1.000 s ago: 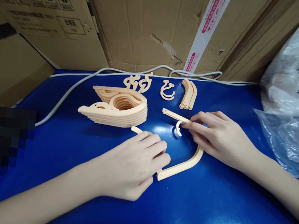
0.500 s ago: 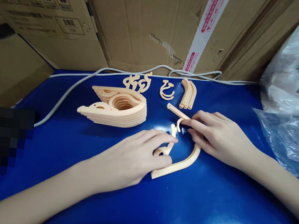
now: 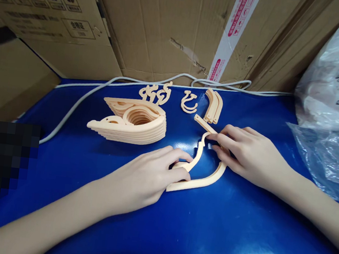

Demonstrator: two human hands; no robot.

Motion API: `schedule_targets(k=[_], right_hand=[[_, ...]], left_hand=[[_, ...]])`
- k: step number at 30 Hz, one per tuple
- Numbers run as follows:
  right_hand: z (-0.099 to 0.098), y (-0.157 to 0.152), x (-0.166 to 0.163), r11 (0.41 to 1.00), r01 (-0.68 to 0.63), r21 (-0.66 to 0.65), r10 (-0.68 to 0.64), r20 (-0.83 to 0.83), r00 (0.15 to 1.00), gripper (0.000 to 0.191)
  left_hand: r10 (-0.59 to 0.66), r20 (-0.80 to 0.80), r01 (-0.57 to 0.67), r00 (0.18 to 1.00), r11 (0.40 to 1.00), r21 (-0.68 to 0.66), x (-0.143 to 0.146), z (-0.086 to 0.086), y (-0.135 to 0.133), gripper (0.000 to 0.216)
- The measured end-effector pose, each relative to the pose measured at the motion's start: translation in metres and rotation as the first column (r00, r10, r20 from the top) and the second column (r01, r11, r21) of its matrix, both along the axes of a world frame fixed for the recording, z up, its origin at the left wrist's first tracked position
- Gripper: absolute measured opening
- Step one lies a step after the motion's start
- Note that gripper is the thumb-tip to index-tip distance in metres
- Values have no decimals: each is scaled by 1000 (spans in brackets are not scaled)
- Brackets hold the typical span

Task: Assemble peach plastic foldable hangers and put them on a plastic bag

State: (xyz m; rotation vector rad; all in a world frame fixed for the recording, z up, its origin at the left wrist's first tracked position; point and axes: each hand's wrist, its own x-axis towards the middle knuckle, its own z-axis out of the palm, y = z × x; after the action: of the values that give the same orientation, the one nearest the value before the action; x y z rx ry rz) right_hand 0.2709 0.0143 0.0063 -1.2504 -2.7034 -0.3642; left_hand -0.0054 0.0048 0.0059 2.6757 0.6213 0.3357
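Note:
My left hand [image 3: 148, 177] pinches a cream plastic curved piece [image 3: 197, 154], with a rounded end at the fingers; it looks like a hanger part. My right hand [image 3: 246, 152] has its thumb and fingers closed on a cream curved hanger arm [image 3: 207, 181], whose bend passes by the palm. A straight cream strip [image 3: 204, 123] sticks out beyond the right fingertips. At the right index fingertip the slim end of the curved piece comes close to it; whether they join is hidden. These parts lie on or just above the blue table [image 3: 157, 231].
A nested stack of cream folding hangers [image 3: 132, 133] lies to the left. Behind are loose cream hooks [image 3: 156, 94], a curved hook [image 3: 188, 104] and several curved arms [image 3: 213, 107]. A white cable [image 3: 81, 119], cardboard boxes [image 3: 168, 29] and a plastic bag [image 3: 330, 80] border the table.
The left hand's curved piece has moved toward the right fingertips, and its upper end now meets or nearly meets the slim piece there. The strip and arm have shifted slightly.

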Motion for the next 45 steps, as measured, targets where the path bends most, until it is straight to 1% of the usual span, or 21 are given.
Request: schedule_targets(k=[2, 6, 9, 11, 18, 24, 29, 34, 39, 45], right_hand=[[0, 0, 0, 1000, 4, 10, -4, -1, 1000, 30], [0, 0, 0, 1000, 14, 28, -13, -22, 1000, 29], [0, 0, 0, 998, 36, 45, -34, -33, 999, 28], [0, 0, 0, 998, 49, 50, -47, -35, 998, 28], [0, -1, -1, 997, 75, 34, -74, -31, 997, 28], [0, -1, -2, 996, 73, 56, -71, -35, 997, 25], [1, -2, -3, 996, 63, 58, -60, -46, 997, 22], [1, -2, -3, 998, 42, 53, -39, -57, 998, 20], [1, -3, -4, 1000, 3, 10, -2, -69, 998, 21], [1, -4, -5, 999, -31, 18, 32, -60, 998, 20]], left_hand=[[2, 7, -2, 1000, 1000, -5, 0, 0, 0, 41], [17, 36, -17, 999, 1000, -10, 2, 2, -1, 26], [35, 44, -35, 998, 999, 6, 4, 4, -2, 16], [29, 38, -30, 999, 999, 27, 4, 4, -3, 15], [13, 41, -17, 999, 996, 83, 2, 2, -2, 13], [4, 53, -8, 999, 997, 70, 4, 2, -2, 13], [-31, 68, 24, 997, 995, 98, 5, 2, -2, 16], [-50, 70, 42, 996, 992, 115, 5, 0, -3, 18], [-65, 46, 59, 997, 991, 124, 5, 0, -4, 21], [-72, 44, 66, 996, 990, 121, 5, -1, -3, 23]])
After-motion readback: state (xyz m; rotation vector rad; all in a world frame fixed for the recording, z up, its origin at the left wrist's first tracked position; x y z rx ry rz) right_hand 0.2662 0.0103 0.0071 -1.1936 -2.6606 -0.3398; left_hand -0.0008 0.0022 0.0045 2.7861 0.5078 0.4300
